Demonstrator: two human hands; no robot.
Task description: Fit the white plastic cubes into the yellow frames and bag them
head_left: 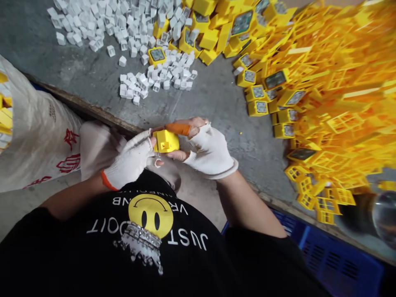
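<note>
A small yellow plastic box point(167, 141) is held between my two hands, just over the near edge of the table. My left hand point(133, 156), in a white fingerless glove with an orange cuff, grips its left side. On its right side, the thumb and fingers of my right hand point(206, 147) close around it from below and above; an orange wrap covers one finger. A small notch shows on the box's near face. The far side of the box is hidden.
Many small white cubes point(136, 84) lie loose on the grey table point(213, 90). Yellow boxes with grey contents point(256, 93) and a heap of yellow grid frames point(340, 123) spread rightward. A white woven sack point(37, 128) stands left, a blue crate point(331, 255) lower right.
</note>
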